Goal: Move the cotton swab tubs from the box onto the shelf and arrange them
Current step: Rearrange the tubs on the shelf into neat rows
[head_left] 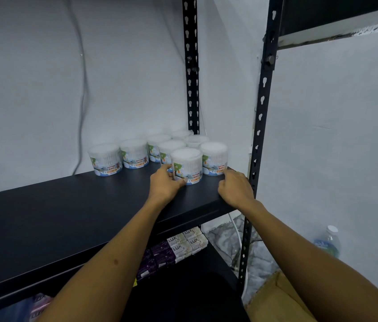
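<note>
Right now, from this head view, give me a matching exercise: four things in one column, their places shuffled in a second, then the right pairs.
Things:
1. front tub
2. soap boxes
3. water bottle
4. cardboard box

Places:
A. on the floor by the wall, right of the rack
B. under the left hand, on the black shelf
C. bottom right corner, flaps open
D. on the lower shelf

Pairs: 1-B, 2-D, 3-A, 4-C

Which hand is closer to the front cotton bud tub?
Left. The left hand grips the front tub at its lower left side; the right hand sits apart to its right, on the shelf edge.
</note>
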Demonstrator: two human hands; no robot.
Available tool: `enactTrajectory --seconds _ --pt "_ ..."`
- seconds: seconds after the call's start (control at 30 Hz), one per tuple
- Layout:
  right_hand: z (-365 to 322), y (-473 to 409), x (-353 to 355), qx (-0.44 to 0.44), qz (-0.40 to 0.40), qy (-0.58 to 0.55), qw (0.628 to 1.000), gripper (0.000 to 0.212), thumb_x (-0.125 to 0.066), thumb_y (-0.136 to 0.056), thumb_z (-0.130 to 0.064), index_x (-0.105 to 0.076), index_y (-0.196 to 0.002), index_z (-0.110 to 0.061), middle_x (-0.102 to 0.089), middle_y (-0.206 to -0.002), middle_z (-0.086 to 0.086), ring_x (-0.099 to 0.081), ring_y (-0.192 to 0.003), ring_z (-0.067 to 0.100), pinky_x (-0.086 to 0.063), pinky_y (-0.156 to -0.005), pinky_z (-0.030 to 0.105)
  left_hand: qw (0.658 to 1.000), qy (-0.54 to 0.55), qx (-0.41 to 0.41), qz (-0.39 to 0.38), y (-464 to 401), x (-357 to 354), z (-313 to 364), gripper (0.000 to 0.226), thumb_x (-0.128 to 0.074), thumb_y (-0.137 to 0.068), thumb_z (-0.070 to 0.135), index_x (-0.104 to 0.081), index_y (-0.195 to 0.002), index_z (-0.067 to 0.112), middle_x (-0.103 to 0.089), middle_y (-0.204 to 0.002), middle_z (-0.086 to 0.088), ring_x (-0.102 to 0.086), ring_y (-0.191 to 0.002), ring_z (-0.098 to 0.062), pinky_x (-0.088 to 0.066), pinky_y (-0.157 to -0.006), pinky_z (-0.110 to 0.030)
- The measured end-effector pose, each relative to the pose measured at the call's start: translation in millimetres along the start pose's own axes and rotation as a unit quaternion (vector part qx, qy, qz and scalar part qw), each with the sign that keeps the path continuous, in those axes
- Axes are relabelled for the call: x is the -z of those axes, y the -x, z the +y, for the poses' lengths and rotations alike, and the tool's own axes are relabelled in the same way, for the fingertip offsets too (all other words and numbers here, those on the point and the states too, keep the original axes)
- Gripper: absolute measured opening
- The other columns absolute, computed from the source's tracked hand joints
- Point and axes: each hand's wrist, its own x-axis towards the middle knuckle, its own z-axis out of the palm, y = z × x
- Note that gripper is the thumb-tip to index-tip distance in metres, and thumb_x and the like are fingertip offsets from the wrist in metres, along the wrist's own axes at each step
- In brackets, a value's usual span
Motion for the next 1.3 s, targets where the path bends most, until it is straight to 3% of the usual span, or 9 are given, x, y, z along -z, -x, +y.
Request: enactTrajectory --seconds 0.13,0.27,0.37,0.5,0.77,1.1,1.3 --pt "1 5 0 0.002 -0.009 0.010 1.000 0.016 -0.043 -0.083 -0.017 -0.054 -0.079 -0.006 -0.060 -0.092 0.013 -0.055 -0.087 0.030 -0.046 -0.068 0.036 0.999 -0.049 -0.006 -0.002 4 5 -4 0.053 -0.073 -0.080 0.019 -0.054 -0.129 0.006 -0.063 -0.116 -0.008 -0.059 -0.101 -0.017 -0.043 -0.082 -0.021" --pt "-3 13 3 0.032 -0.025 0.054 0.998 0.019 -0.041 -0.088 -0.019 -0.051 -0.078 -0.007 -0.056 -0.088 0.008 -0.054 -0.088 0.028 -0.040 -0.075 0.037 0.993 -0.118 -0.001 -0.025 12 17 -12 0.058 -0.070 -0.083 0.028 -0.052 -0.133 0.007 -0.058 -0.129 -0.011 -0.057 -0.115 -0.023 -0.046 -0.092 -0.030" --pt "-9 20 4 0.043 -0.036 0.071 0.996 0.021 -0.039 -0.091 -0.025 -0.047 -0.077 -0.012 -0.048 -0.085 0.002 -0.052 -0.091 0.026 -0.039 -0.089 0.042 0.987 -0.152 0.011 -0.043 23 31 -18 0.052 -0.070 -0.084 0.031 -0.056 -0.128 0.008 -0.061 -0.126 -0.009 -0.059 -0.112 -0.022 -0.048 -0.092 -0.032" --pt "-23 27 4 0.050 -0.072 0.084 0.993 0.028 -0.042 -0.091 -0.035 -0.051 -0.076 -0.014 -0.054 -0.083 0.003 -0.053 -0.090 0.026 -0.037 -0.095 0.046 0.980 -0.192 0.016 -0.047 39 55 -24 0.028 -0.067 -0.086 0.035 -0.067 -0.101 0.011 -0.068 -0.107 -0.008 -0.062 -0.096 -0.021 -0.052 -0.086 -0.035" --pt "-65 44 -7 0.108 -0.118 0.064 0.985 0.029 -0.043 -0.092 -0.037 -0.055 -0.082 -0.014 -0.058 -0.084 0.004 -0.055 -0.088 0.027 -0.036 -0.086 0.043 0.971 -0.234 0.036 -0.043 65 103 -45 0.039 -0.064 -0.085 0.045 -0.068 -0.109 0.014 -0.068 -0.110 -0.006 -0.063 -0.097 -0.022 -0.052 -0.087 -0.037" --pt "-121 54 -28 0.187 -0.182 0.036 0.965 0.033 -0.044 -0.093 -0.040 -0.061 -0.105 -0.014 -0.063 -0.107 0.006 -0.057 -0.101 0.028 -0.043 -0.088 0.043 0.955 -0.290 0.067 -0.007 95 165 -73 0.042 -0.059 -0.086 0.052 -0.065 -0.111 0.019 -0.066 -0.111 -0.004 -0.061 -0.097 -0.022 -0.052 -0.084 -0.037" --pt "-166 61 -49 0.241 -0.208 0.015 0.948 0.031 -0.046 -0.094 -0.041 -0.061 -0.105 -0.016 -0.065 -0.107 0.005 -0.058 -0.098 0.026 -0.046 -0.090 0.048 0.944 -0.310 0.110 0.028 118 217 -96 0.040 -0.058 -0.088 0.051 -0.064 -0.113 0.021 -0.064 -0.114 -0.003 -0.060 -0.098 -0.021 -0.052 -0.086 -0.038"
